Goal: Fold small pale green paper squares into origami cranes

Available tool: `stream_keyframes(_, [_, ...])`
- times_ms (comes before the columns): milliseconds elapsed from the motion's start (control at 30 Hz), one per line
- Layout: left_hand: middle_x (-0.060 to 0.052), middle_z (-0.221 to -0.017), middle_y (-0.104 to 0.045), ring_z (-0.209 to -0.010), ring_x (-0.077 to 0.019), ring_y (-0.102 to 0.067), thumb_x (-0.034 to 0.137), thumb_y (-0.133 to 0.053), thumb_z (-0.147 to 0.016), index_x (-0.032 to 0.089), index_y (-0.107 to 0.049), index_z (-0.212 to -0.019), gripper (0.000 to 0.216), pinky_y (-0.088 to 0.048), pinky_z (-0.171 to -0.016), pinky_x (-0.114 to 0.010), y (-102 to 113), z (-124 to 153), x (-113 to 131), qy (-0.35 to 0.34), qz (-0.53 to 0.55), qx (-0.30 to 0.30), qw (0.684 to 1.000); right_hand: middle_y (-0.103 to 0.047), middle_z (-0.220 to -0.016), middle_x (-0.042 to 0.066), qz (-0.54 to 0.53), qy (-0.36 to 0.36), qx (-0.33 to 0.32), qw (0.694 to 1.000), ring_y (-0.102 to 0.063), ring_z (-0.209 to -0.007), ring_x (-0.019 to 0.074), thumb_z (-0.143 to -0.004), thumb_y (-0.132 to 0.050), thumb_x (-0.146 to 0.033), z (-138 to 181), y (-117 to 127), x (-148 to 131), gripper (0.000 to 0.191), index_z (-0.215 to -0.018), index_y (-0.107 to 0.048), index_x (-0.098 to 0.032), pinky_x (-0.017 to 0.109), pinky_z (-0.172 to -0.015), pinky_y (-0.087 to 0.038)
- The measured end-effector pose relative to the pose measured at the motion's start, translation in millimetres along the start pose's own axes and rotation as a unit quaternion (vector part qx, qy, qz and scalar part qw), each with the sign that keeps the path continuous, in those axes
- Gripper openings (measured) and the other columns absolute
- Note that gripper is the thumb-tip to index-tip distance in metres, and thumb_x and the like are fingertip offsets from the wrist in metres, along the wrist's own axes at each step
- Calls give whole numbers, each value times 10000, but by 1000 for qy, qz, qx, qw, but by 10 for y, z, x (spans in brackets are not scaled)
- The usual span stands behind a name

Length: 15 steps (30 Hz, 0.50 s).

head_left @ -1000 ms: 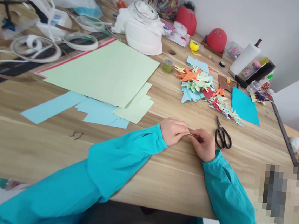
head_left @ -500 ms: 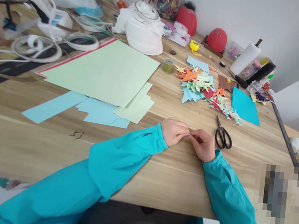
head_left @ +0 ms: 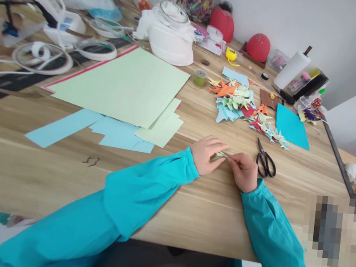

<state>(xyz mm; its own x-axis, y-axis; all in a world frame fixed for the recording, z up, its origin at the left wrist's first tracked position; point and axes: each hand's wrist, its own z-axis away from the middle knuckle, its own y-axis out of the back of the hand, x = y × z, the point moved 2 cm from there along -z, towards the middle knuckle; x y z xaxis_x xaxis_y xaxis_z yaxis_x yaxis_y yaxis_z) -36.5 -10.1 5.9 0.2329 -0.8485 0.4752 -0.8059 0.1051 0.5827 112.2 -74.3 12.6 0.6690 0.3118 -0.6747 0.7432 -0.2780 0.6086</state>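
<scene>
A small light green folded paper piece [head_left: 220,155] is between my two hands, just above the table. My left hand [head_left: 206,155] has it between thumb and fingers, which are curved round it with a gap showing. At the piece's right end, my right hand [head_left: 243,169] pinches its narrow tip between thumb and forefinger. Black-handled scissors [head_left: 266,162] lie just right of my right hand, blades pointing away. Farther back is a heap of folded paper stars [head_left: 234,99] in orange, green, blue and red. The folds inside my left hand are partly hidden.
Light green sheets [head_left: 122,84] and pale blue paper pieces [head_left: 123,134] lie to the left. A green spool [head_left: 200,77], a yellow tape measure [head_left: 231,54] and a turquoise sheet [head_left: 292,127] are behind. Cables and tape rolls [head_left: 96,49] crowd the far left.
My left fingers have spread from a tight pinch, so the green paper piece now shows between them. My right hand has shifted slightly right, still pinching.
</scene>
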Motion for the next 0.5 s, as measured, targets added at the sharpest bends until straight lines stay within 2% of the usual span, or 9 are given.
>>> stream_keyframes(100, [-81,-817,-658,-783,-173,-563,253,-488,-776,137,-632,-836,195,-463,-726,-312,-1,-8,-27,-9,5,-15,1000,-621,-688,35,6,0,12,1000,-555,-593,139,-789,-536,-239,4,2,-14,101,-769,-621,-189,270,-558,-455])
stream_keyframes(200, [-66,-748,-660,-721,-156,-553,264,-444,-812,151,-637,-742,234,-449,-698,-296,-11,-16,-31,-30,7,-48,998,-632,-744,48,-3,-11,15,1000,-558,-586,137,-779,-548,-262,2,3,-22,106,-809,-620,-190,264,-534,-462])
stream_keyframes(400, [-49,-753,-664,-730,-155,-543,257,-412,-828,173,-642,-725,266,-416,-691,-289,1,-24,28,-50,-14,-76,996,-628,-707,37,-4,41,-35,999,-579,-669,152,-809,-502,-218,-13,-3,-51,125,-765,-617,-199,281,-625,-471])
stream_keyframes(500, [-40,-754,-668,-743,-162,-544,243,-436,-813,181,-643,-715,237,-403,-671,-291,6,-22,47,-59,-26,-74,995,-607,-701,31,-6,53,-44,998,-566,-663,145,-812,-491,-204,-16,-5,-52,125,-759,-604,-198,272,-617,-467])
